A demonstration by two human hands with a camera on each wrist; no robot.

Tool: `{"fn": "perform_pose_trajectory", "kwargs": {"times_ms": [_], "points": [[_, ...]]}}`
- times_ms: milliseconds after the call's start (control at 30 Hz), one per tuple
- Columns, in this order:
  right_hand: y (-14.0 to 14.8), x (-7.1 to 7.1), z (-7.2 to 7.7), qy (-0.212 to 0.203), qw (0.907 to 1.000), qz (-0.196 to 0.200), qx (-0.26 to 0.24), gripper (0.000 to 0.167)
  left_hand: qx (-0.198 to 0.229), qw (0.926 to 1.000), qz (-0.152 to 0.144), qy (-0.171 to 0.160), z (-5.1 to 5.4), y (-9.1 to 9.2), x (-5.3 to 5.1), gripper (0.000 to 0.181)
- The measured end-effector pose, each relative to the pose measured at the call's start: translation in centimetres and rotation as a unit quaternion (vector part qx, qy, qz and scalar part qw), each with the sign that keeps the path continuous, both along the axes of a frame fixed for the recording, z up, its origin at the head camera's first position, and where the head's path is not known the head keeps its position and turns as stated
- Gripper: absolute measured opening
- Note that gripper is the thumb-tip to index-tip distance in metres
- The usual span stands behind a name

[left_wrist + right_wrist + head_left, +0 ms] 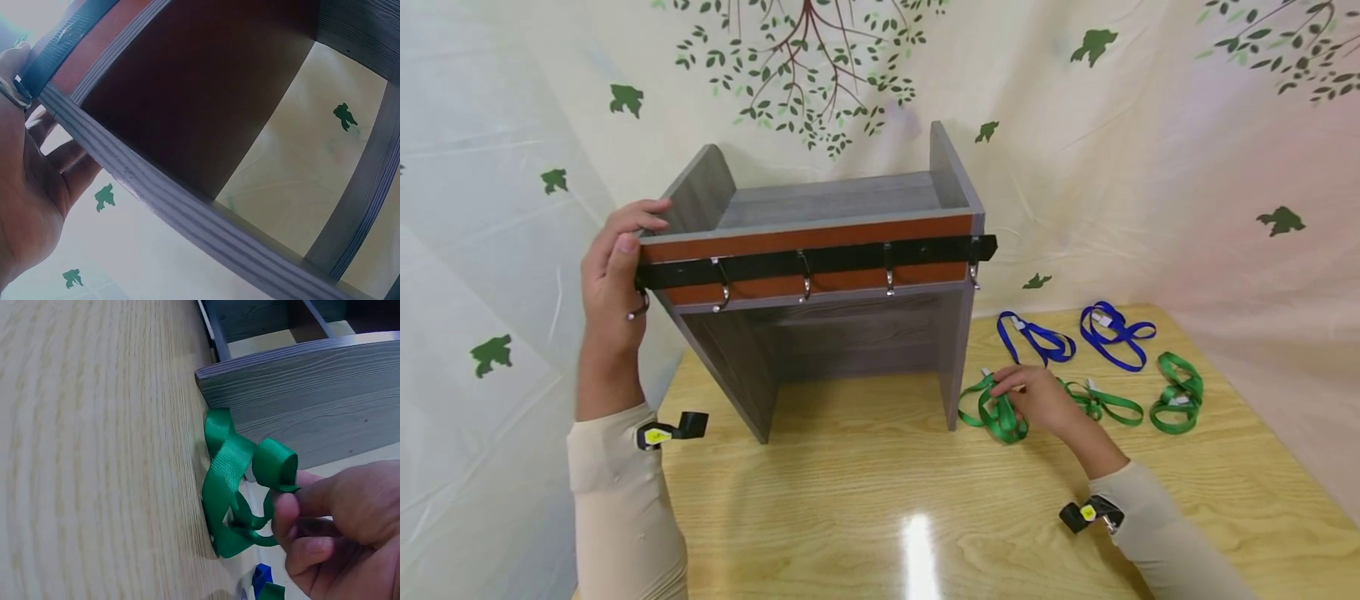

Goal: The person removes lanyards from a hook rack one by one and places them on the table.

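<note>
A grey wooden shelf [861, 200] stands on the table, with a black rail of metal hooks [850, 260] across its reddish-brown front board. My left hand [615, 283] holds the shelf's upper left corner, thumb in front by the rail's end and fingers around the side. Beside the shelf's right foot, my right hand [1043, 400] pinches a loop of a green lanyard [230, 462] between thumb and fingertips. The rest of that lanyard lies bunched on the tabletop. No lanyard hangs on the hooks.
Two more green lanyards lie to the right, one [1123, 407] partly behind my right hand and another [1180, 396] farther over. Behind them are two blue lanyards [1048, 340]. The wooden table [850, 517] meets a leaf-patterned cloth [1060, 167] at the back.
</note>
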State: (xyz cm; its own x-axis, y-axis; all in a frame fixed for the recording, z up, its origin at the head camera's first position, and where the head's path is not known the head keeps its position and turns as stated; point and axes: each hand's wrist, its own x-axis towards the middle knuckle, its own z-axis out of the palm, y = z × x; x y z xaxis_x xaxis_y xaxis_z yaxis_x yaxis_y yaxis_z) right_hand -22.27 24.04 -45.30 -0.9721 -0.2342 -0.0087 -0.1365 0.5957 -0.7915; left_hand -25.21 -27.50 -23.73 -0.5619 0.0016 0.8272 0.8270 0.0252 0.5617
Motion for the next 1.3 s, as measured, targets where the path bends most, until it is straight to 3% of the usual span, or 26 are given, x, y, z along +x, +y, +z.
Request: {"fn": "perform_pose_trajectory", "kwargs": {"times_ms": [267,500,800,867,933,1000,1133,1233,1300], "points": [[0.1,0.4,0.2,-0.019,0.9968,0.069,0.036,0.036,0.004,1.0,0.001,-0.001,-0.1,0.0,0.1,0.036],[0.4,1.2,0.7,-0.025,0.9883,0.14,0.056,0.047,0.007,1.0,-0.002,-0.003,-0.1,0.0,0.1,0.036],[0.6,2.1,2.1,0.003,0.9828,0.161,0.09,0.054,0.01,0.9998,-0.008,-0.015,-0.3,-0.2,0.6,0.04],[0.9,2.3,2.2,-0.004,0.9834,0.16,0.086,0.055,-0.008,0.9995,0.018,-0.026,-0.6,-0.2,0.9,0.044],[1.1,2.6,2.2,-0.008,0.9846,0.154,0.083,0.054,-0.009,0.997,0.048,-0.06,-1.3,-0.2,1.5,0.045],[1.3,3.0,2.1,-0.007,0.9859,0.147,0.078,0.053,-0.007,0.9926,0.056,-0.108,-2.7,-0.4,2.5,0.048],[1.6,3.7,2.1,0.007,0.9893,0.129,0.069,0.048,-0.041,0.9782,0.027,-0.202,-6.8,-1.2,4.9,0.063],[1.8,4.2,2.4,0.019,0.9913,0.114,0.064,0.045,-0.157,0.9586,0.036,-0.235,-9.3,-1.7,6.7,0.06],[1.8,4.7,2.5,0.028,0.992,0.105,0.063,0.042,-0.234,0.9362,0.057,-0.256,-10.4,-1.7,8.0,0.057]]}}
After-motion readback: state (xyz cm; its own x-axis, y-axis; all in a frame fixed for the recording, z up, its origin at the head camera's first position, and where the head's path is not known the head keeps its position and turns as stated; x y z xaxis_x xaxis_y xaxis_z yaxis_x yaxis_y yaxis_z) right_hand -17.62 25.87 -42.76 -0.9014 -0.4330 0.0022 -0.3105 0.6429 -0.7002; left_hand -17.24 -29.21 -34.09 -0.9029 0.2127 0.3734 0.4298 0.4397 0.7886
